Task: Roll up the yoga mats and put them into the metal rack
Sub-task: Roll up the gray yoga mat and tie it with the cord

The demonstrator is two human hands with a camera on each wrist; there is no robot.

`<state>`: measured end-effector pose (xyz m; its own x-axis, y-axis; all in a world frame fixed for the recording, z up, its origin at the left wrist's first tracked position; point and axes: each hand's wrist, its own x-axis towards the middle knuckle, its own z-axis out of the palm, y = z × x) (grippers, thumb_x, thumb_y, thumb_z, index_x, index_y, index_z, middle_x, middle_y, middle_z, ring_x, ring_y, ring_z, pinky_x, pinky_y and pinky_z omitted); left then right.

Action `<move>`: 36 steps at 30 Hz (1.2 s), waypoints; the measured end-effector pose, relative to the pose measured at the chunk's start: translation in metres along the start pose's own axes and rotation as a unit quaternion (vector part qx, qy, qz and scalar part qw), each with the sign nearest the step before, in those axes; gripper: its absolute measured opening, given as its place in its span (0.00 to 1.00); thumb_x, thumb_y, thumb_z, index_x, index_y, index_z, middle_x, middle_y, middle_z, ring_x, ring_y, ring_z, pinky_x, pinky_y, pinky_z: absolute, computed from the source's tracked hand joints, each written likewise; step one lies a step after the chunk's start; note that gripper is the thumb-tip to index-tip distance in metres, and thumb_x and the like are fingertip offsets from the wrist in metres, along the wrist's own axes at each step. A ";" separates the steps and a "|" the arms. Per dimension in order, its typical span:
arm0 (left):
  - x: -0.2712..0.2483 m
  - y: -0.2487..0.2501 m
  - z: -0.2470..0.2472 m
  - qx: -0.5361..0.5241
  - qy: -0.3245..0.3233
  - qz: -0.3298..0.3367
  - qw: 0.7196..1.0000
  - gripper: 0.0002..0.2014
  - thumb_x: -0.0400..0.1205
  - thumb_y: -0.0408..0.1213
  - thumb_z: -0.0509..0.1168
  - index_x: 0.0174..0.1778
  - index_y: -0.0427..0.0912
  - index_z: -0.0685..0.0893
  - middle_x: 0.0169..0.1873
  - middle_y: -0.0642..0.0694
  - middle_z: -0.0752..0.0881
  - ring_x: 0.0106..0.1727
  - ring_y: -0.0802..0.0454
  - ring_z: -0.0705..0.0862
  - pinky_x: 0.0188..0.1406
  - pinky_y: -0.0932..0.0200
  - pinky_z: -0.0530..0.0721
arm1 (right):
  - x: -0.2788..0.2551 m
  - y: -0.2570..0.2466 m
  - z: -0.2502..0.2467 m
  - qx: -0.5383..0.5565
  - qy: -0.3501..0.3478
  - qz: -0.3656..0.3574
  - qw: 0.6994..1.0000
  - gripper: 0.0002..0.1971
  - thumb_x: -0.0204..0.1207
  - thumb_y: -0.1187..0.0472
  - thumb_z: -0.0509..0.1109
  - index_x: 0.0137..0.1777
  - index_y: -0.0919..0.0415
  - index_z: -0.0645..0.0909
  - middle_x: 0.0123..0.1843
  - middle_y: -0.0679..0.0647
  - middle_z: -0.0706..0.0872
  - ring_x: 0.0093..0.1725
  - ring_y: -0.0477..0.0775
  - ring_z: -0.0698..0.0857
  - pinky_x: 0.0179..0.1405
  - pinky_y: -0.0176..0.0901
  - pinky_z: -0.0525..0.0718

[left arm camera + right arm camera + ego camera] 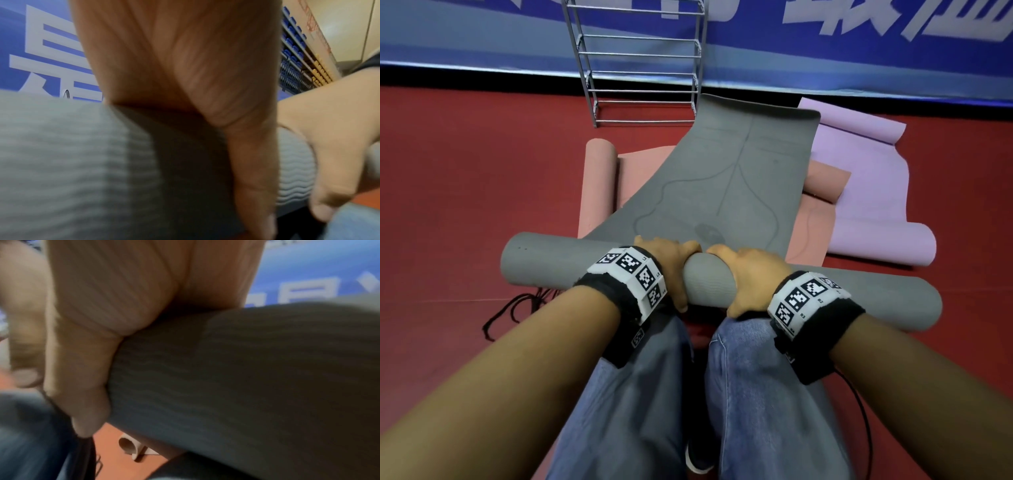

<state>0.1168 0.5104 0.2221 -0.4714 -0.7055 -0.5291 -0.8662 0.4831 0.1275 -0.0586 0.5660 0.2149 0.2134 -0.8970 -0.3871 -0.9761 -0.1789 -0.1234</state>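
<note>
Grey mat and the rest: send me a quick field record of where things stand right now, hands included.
grey mat: partly rolled, the roll lies near the knees, the far part flat
left hand: grips the roll near its middle
right hand: grips the roll beside the left hand
salmon mat: under the grey one, its left end curled into a roll
lilac mat: lies to the right, ends curled
metal rack: upright by the blue banner, no mat visible in it
floor: red

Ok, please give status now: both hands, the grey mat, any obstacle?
Left hand and right hand grip grey yoga mat roll. Far half unrolled. Silver metal rack empty; pink mat underneath.
</note>
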 end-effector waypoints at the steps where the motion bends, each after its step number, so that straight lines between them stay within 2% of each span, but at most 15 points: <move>1: -0.001 0.002 0.001 0.020 0.013 0.001 1.000 0.50 0.58 0.56 0.83 0.75 0.62 0.65 0.65 0.51 0.80 0.69 0.45 0.77 0.70 0.31 0.65 | 0.001 0.000 -0.001 0.008 0.003 0.003 1.000 0.51 0.52 0.46 0.83 0.75 0.39 0.59 0.52 0.51 0.83 0.49 0.58 0.85 0.49 0.55 0.87; 3: -0.003 0.004 0.002 0.028 0.028 0.009 0.999 0.53 0.60 0.55 0.82 0.79 0.62 0.61 0.71 0.49 0.74 0.74 0.43 0.70 0.72 0.23 0.57 | 0.005 0.001 -0.003 0.028 0.002 0.008 1.000 0.50 0.51 0.47 0.82 0.74 0.39 0.60 0.51 0.51 0.85 0.48 0.58 0.86 0.47 0.54 0.87; 6: -0.006 0.009 0.004 0.043 0.021 0.004 0.999 0.56 0.57 0.56 0.84 0.79 0.61 0.60 0.71 0.48 0.74 0.74 0.42 0.70 0.72 0.22 0.56 | 0.010 0.002 -0.003 0.045 -0.016 0.010 0.999 0.50 0.48 0.46 0.82 0.72 0.37 0.62 0.49 0.50 0.86 0.45 0.57 0.85 0.46 0.53 0.88; 9: -0.005 0.014 0.010 0.051 0.043 -0.011 0.998 0.49 0.57 0.55 0.83 0.72 0.59 0.66 0.61 0.48 0.80 0.66 0.42 0.78 0.65 0.35 0.69 | 0.012 0.003 -0.003 0.053 -0.031 0.011 0.998 0.48 0.46 0.45 0.81 0.69 0.34 0.64 0.47 0.49 0.85 0.44 0.56 0.86 0.46 0.53 0.88; 12: -0.004 0.012 0.006 0.029 0.050 0.007 0.998 0.37 0.61 0.50 0.81 0.63 0.54 0.71 0.48 0.49 0.82 0.54 0.44 0.84 0.49 0.50 0.77 | 0.013 0.006 -0.006 0.058 -0.041 0.005 0.997 0.46 0.47 0.46 0.82 0.69 0.34 0.67 0.48 0.49 0.86 0.45 0.56 0.86 0.47 0.53 0.88; 18: -0.011 0.010 -0.013 -0.003 0.001 0.055 0.998 0.28 0.62 0.46 0.82 0.53 0.57 0.76 0.31 0.59 0.78 0.37 0.56 0.79 0.37 0.64 0.74 | 0.000 0.009 -0.027 0.081 -0.087 -0.031 0.992 0.37 0.54 0.54 0.85 0.65 0.43 0.76 0.49 0.49 0.88 0.49 0.55 0.86 0.52 0.51 0.86; 21: -0.008 0.007 -0.028 -0.081 -0.113 0.083 0.987 0.25 0.60 0.36 0.86 0.49 0.53 0.84 0.36 0.57 0.88 0.38 0.60 0.85 0.39 0.68 0.81 | -0.007 0.011 -0.038 0.150 -0.163 -0.033 0.975 0.33 0.57 0.61 0.87 0.62 0.52 0.78 0.53 0.52 0.88 0.55 0.55 0.86 0.58 0.51 0.84; 24: -0.007 0.014 -0.034 -0.086 -0.198 0.079 0.973 0.26 0.66 0.29 0.83 0.59 0.38 0.85 0.50 0.44 0.90 0.51 0.50 0.88 0.53 0.55 0.85 | -0.017 0.010 -0.036 0.181 -0.166 -0.026 0.969 0.48 0.54 0.56 0.87 0.75 0.48 0.67 0.64 0.51 0.82 0.63 0.54 0.82 0.67 0.50 0.79; 26: -0.003 0.018 -0.027 -0.032 -0.146 0.061 0.987 0.29 0.68 0.37 0.82 0.66 0.41 0.83 0.59 0.44 0.87 0.61 0.45 0.86 0.59 0.52 0.84 | -0.024 0.002 -0.026 0.111 -0.113 -0.030 0.987 0.62 0.50 0.47 0.87 0.82 0.42 0.53 0.68 0.54 0.76 0.66 0.57 0.78 0.68 0.53 0.78; 28: -0.003 0.019 -0.023 0.005 -0.084 0.021 0.996 0.42 0.59 0.50 0.85 0.71 0.47 0.81 0.62 0.46 0.86 0.64 0.45 0.85 0.60 0.51 0.83 | -0.029 -0.012 -0.014 0.033 -0.046 -0.026 0.998 0.66 0.49 0.40 0.86 0.84 0.44 0.48 0.68 0.56 0.75 0.66 0.61 0.78 0.64 0.57 0.80; 30: 0.005 0.018 -0.017 -0.018 -0.133 0.051 0.990 0.60 0.37 0.59 0.83 0.70 0.44 0.82 0.61 0.43 0.87 0.64 0.42 0.85 0.53 0.54 0.82 | -0.029 -0.022 -0.003 0.034 -0.001 -0.019 0.999 0.65 0.51 0.39 0.86 0.84 0.45 0.47 0.65 0.55 0.80 0.62 0.61 0.81 0.58 0.55 0.83; 31: 0.009 0.017 -0.015 -0.043 -0.181 0.066 0.980 0.62 0.35 0.61 0.82 0.69 0.41 0.82 0.59 0.40 0.88 0.63 0.41 0.86 0.51 0.56 0.82 | -0.029 -0.023 0.000 0.044 0.011 -0.019 0.999 0.64 0.51 0.39 0.85 0.83 0.44 0.48 0.62 0.55 0.82 0.59 0.61 0.83 0.54 0.53 0.84; 32: 0.007 0.014 -0.014 -0.084 -0.211 0.070 0.971 0.58 0.40 0.58 0.86 0.70 0.39 0.81 0.57 0.40 0.89 0.61 0.42 0.87 0.50 0.60 0.83 | -0.027 -0.022 0.001 0.054 0.021 -0.019 0.998 0.62 0.52 0.40 0.85 0.82 0.42 0.50 0.59 0.54 0.84 0.57 0.61 0.84 0.52 0.50 0.84; 34: -0.010 0.007 -0.022 -0.113 -0.188 0.040 0.975 0.52 0.55 0.50 0.87 0.76 0.47 0.73 0.57 0.49 0.87 0.58 0.53 0.86 0.51 0.65 0.81 | -0.023 -0.016 -0.003 0.078 0.022 -0.016 0.997 0.59 0.52 0.41 0.85 0.81 0.39 0.52 0.57 0.54 0.86 0.55 0.60 0.85 0.51 0.49 0.84; 36: -0.022 0.001 -0.023 -0.005 -0.057 0.007 0.998 0.55 0.57 0.56 0.85 0.79 0.56 0.64 0.66 0.51 0.80 0.67 0.51 0.80 0.65 0.48 0.74 | -0.016 -0.011 -0.011 0.108 0.001 0.000 0.994 0.55 0.52 0.42 0.86 0.78 0.39 0.58 0.56 0.53 0.85 0.55 0.59 0.84 0.54 0.48 0.83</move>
<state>0.1223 0.5147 0.2530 -0.4623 -0.6344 -0.6195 -0.8615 0.4869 0.1444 -0.0519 0.5780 0.2325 0.2132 -0.8980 -0.3848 -0.9441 -0.0880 -0.3177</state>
